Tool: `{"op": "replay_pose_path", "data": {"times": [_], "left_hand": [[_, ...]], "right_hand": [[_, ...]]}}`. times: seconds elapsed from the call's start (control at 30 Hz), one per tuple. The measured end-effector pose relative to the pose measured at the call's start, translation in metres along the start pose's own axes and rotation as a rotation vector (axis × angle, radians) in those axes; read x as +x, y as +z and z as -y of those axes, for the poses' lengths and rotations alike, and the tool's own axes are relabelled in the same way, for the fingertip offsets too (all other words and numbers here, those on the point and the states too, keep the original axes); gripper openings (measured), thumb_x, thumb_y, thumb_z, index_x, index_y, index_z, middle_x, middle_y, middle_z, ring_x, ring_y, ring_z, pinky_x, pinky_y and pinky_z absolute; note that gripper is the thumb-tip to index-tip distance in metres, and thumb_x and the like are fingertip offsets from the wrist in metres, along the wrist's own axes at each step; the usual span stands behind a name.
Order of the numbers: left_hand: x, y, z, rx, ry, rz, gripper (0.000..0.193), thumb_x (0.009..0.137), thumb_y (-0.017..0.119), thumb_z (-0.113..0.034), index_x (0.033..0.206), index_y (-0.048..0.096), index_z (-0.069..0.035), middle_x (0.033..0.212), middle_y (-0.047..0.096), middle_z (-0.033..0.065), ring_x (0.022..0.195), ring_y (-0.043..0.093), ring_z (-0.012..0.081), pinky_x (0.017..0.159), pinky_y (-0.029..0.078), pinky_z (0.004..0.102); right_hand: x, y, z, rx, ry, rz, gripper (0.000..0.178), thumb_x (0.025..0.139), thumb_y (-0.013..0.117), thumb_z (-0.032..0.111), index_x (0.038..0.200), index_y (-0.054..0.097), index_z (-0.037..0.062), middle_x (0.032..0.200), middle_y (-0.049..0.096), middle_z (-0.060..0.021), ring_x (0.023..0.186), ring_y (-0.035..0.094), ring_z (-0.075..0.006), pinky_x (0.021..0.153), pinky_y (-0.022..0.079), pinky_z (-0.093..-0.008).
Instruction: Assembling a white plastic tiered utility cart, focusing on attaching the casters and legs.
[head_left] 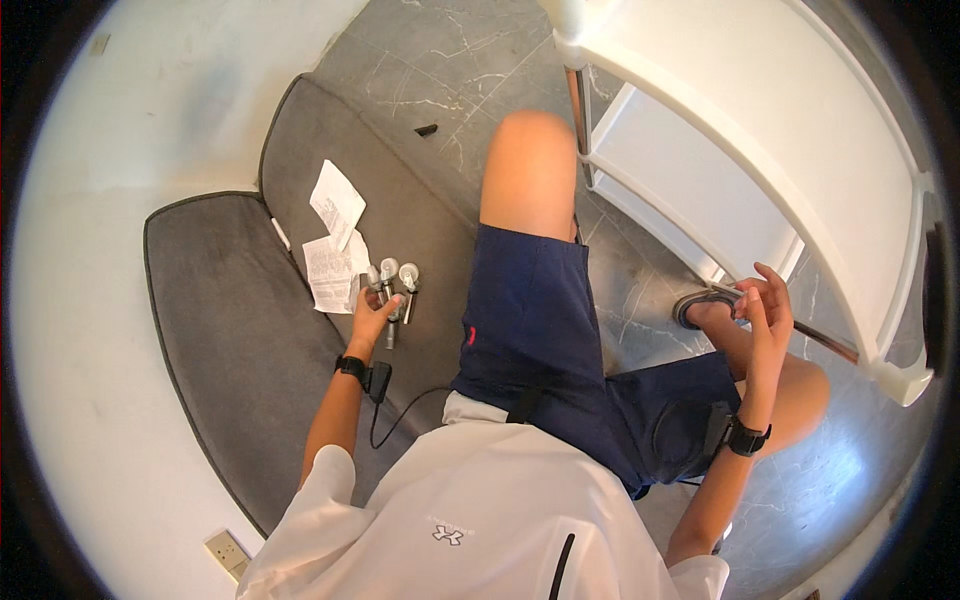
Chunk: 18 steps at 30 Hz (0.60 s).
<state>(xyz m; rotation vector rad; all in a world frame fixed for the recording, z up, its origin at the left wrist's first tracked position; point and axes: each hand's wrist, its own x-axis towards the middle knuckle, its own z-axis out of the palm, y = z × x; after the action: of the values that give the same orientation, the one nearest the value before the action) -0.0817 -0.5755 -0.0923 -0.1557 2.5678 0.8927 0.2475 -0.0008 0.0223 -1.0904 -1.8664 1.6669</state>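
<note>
I sit on a grey cushion (230, 330) in dark blue shorts. My left hand (375, 315) reaches down to a small group of metal caster wheels (395, 280) lying on the cushion, its fingers closing around one of them. My right hand (765, 305) is raised by my right knee, fingers loosely curled at a thin chrome rod (800, 330) of a white shelf unit (720, 150). Whether that hand pinches anything small is unclear. Both wrists wear black bands.
Two folded paper sheets (335, 240) lie on the cushion beside the casters. A small black piece (426, 129) lies on the grey marble floor. The white shelf unit lies tilted at the upper right. A wall socket (228, 552) sits at the lower left.
</note>
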Motion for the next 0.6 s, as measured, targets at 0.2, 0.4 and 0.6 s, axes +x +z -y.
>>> {"op": "replay_pose_path", "data": {"times": [0.2,0.4,0.6], "left_hand": [[0.015,-0.012,0.006,0.056,0.021,-0.005,0.083,0.083,0.083,-0.035,0.143,0.043,0.004,0.131,0.056,0.0206,0.119,0.057,0.0298,0.097,0.049,0.041],[-0.033,0.003,-0.191,-0.046,0.477,0.056,0.045,0.092,0.072,-0.015,0.131,0.054,-0.001,0.127,0.06,0.0104,0.117,0.058,0.0208,0.1,0.047,0.0351],[-0.08,0.092,-0.354,-0.712,0.318,0.74,0.037,0.097,0.066,-0.015,0.13,0.055,-0.003,0.123,0.061,0.0077,0.113,0.06,0.0177,0.096,0.05,0.0365]], "right_hand": [[-0.008,-0.006,0.006,-0.061,0.039,-0.02,0.035,0.099,0.059,0.017,0.13,0.059,0.0006,0.102,0.068,-0.0081,0.092,0.06,-0.0128,0.083,0.046,-0.0254],[-0.01,-0.036,-0.009,0.054,0.243,-0.078,0.038,0.1,0.059,0.025,0.126,0.063,-0.0021,0.111,0.069,-0.0106,0.096,0.062,-0.0132,0.087,0.048,-0.0269],[-0.028,-0.072,-0.056,0.476,0.393,-0.465,0.027,0.094,0.07,0.024,0.111,0.057,0.0071,0.103,0.06,-0.006,0.098,0.066,-0.0245,0.082,0.056,-0.0346]]}}
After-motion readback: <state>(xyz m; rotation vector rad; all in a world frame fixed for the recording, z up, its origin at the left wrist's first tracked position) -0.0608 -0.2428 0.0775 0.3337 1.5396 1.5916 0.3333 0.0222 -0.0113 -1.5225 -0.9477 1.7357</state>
